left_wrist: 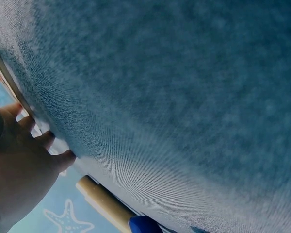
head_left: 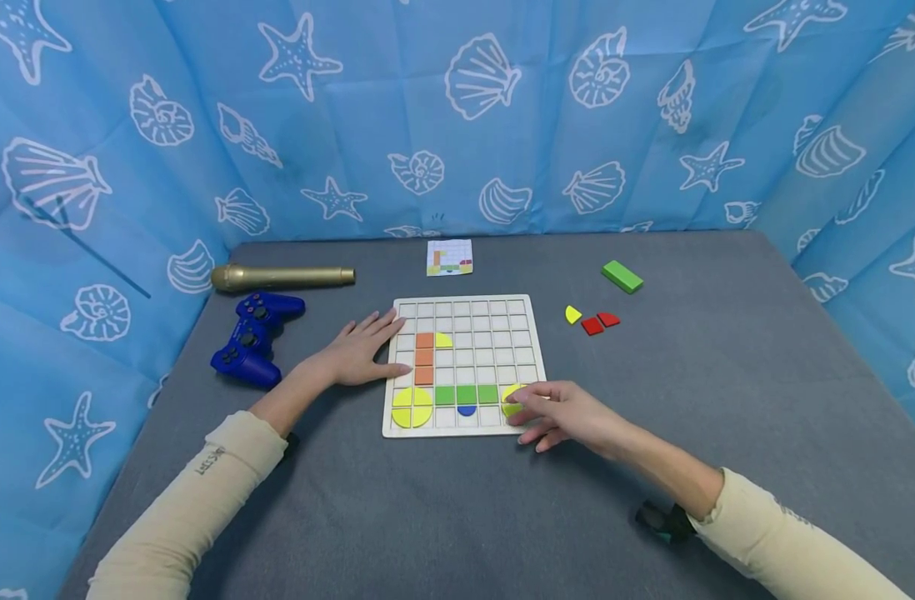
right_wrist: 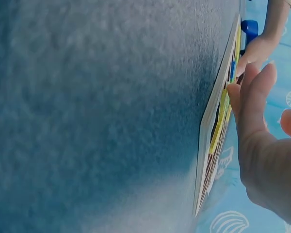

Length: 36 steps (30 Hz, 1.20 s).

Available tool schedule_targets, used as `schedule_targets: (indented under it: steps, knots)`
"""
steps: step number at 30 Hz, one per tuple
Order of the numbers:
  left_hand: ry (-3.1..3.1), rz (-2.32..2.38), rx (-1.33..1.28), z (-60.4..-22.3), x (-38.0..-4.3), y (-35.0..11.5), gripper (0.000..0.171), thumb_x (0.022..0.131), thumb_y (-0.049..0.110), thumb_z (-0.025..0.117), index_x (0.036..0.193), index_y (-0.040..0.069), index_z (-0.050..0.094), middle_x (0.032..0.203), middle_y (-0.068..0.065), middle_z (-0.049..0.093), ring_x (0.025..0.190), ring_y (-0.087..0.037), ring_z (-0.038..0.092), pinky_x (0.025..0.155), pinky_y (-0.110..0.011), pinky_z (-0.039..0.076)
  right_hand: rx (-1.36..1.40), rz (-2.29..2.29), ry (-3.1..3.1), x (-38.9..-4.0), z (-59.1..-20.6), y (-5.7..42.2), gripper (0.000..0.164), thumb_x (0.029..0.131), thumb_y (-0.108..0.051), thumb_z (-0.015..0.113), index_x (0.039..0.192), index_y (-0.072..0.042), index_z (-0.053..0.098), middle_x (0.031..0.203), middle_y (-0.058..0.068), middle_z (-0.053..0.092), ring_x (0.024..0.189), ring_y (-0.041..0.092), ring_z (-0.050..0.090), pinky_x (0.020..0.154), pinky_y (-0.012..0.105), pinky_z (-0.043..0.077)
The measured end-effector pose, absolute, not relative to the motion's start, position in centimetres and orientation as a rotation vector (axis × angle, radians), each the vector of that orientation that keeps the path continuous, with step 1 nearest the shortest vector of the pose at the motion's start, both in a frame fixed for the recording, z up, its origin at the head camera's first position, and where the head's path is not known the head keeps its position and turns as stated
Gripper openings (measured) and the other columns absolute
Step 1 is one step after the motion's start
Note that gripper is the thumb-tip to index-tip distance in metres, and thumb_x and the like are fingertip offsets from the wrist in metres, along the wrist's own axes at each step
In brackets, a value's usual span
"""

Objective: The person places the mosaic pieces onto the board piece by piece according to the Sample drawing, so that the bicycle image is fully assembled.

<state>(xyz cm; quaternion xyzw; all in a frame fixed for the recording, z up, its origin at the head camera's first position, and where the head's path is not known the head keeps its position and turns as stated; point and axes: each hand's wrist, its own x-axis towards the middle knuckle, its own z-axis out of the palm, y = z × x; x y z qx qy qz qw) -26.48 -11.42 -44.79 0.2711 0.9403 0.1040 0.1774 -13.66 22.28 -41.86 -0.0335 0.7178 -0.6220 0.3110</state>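
A white grid board (head_left: 485,358) lies mid-table, with flat coloured pieces in its cells. At its left edge my left hand (head_left: 358,353) rests with fingers spread, thumb reaching onto the board. Over the lower right corner hovers my right hand (head_left: 570,414), its fingers slightly bent and its thumb apart in the right wrist view. Yellow pieces (head_left: 511,400) there are partly hidden beneath it. A column of orange squares (head_left: 424,357), a yellow quarter-circle (head_left: 443,340), a yellow circle of quarters (head_left: 402,417), a row of green squares (head_left: 466,395) and a blue half-circle (head_left: 467,410) fill other cells.
Right of the board lie a loose yellow piece (head_left: 573,314), a red square (head_left: 592,326), a red quarter-circle (head_left: 609,318) and a green block (head_left: 622,277). A pattern card (head_left: 449,257) lies behind. Farther left are a gold microphone (head_left: 285,277) and a blue game controller (head_left: 251,342).
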Motion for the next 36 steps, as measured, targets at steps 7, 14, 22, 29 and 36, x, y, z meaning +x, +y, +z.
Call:
schedule_targets:
  steps: [7,14,22,29,36]
  knots:
    - [2.662,0.299,0.763,-44.6,-26.4,-11.3,0.091,0.089,0.066,0.048,0.155,0.018,0.009,0.159,-0.005,0.003,0.144,-0.030,0.002,0.110,-0.056,0.004,-0.087,-1.635,1.898,-13.8,-41.8,22.7,0.045,0.100,-0.025,0.052,0.131,0.007,0.050,0.111,0.023,0.064,0.083,0.026,0.067,0.064,0.029,0.054]
    - [2.667,0.293,0.762,-44.5,-26.4,-11.3,0.091,0.089,0.066,0.049,0.155,0.017,0.010,0.159,-0.005,0.003,0.144,-0.030,0.002,0.110,-0.056,0.004,-0.081,-1.651,1.839,-14.5,-42.0,23.4,0.048,0.100,-0.029,0.052,0.130,0.008,0.050,0.108,0.020,0.065,0.085,0.024,0.067,0.068,0.030,0.054]
    - [2.663,0.298,0.772,-44.6,-26.4,-11.4,0.090,0.089,0.064,0.049,0.155,0.017,0.010,0.159,-0.005,0.003,0.144,-0.030,0.002,0.110,-0.056,0.004,0.008,-1.776,1.669,-16.8,-42.1,25.5,0.053,0.102,-0.029,0.048,0.136,0.011,0.039,0.109,0.015,0.066,0.089,0.018,0.066,0.085,0.034,0.051]
    - [2.659,0.310,0.771,-44.8,-26.5,-11.5,0.091,0.088,0.066,0.049,0.155,0.018,0.010,0.159,-0.005,0.004,0.144,-0.030,0.002,0.110,-0.056,0.004,0.112,-1.896,1.720,-19.2,-41.4,27.5,0.058,0.103,-0.031,0.046,0.142,0.009,0.032,0.112,0.015,0.063,0.103,0.022,0.064,0.091,0.034,0.047]
    - [2.670,0.307,0.773,-44.9,-26.4,-11.5,0.091,0.088,0.067,0.048,0.155,0.019,0.010,0.159,-0.005,0.004,0.144,-0.030,0.002,0.110,-0.056,0.004,0.145,-1.963,1.828,-21.8,-40.5,29.2,0.062,0.102,-0.035,0.045,0.144,0.009,0.028,0.113,0.010,0.061,0.102,0.016,0.063,0.096,0.035,0.043]
